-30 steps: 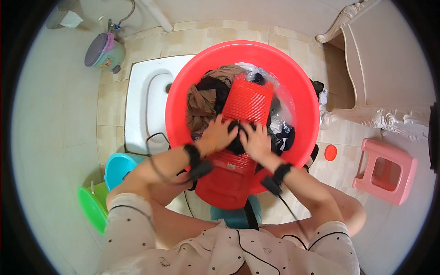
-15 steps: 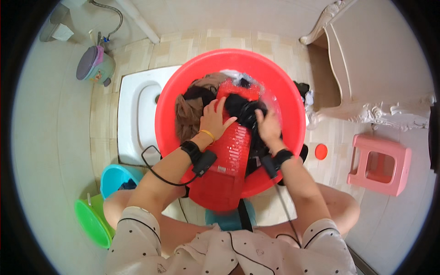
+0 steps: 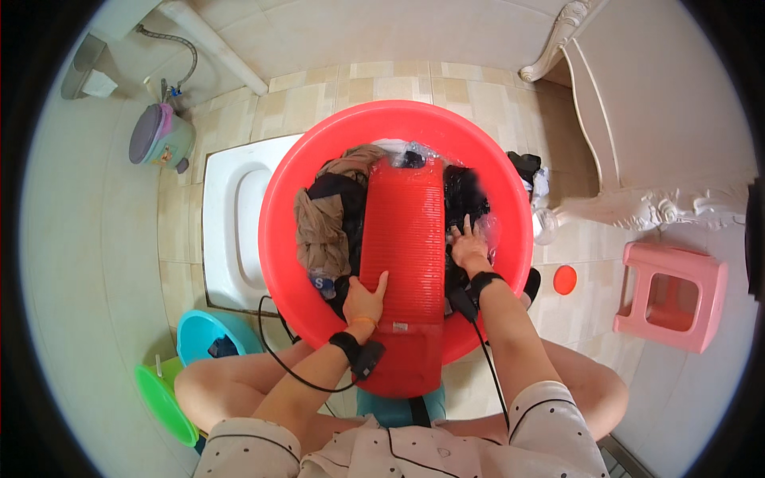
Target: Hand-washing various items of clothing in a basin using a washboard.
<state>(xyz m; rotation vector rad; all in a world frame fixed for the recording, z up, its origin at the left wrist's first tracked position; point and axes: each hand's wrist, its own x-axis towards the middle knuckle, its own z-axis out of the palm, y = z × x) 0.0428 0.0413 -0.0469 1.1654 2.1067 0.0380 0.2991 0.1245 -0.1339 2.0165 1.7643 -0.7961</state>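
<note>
A red washboard (image 3: 404,239) leans in a large red basin (image 3: 279,175), its ribbed face bare and its lower end over the near rim. My left hand (image 3: 366,304) grips the board's left edge, thumb on top and the other fingers partly hidden. To the right of the board, my right hand (image 3: 470,248) rests on wet black clothing (image 3: 464,193) with its fingers spread. Brown clothing (image 3: 323,231) lies bunched along the basin's left side, with dark cloth beside it. Suds show around the board's far end and near my right hand.
A white squat toilet (image 3: 219,231) lies left of the basin. Blue (image 3: 191,331) and green (image 3: 163,402) tubs stand at the near left. On the right are a pink stool (image 3: 633,319), a red disc (image 3: 565,280) and a white carved cabinet (image 3: 661,119). Black straps and cables hang from both wrists.
The black clothing has gone from the board into the basin's right side, with my right hand on it. My left hand has slid nearer along the board's left edge.
</note>
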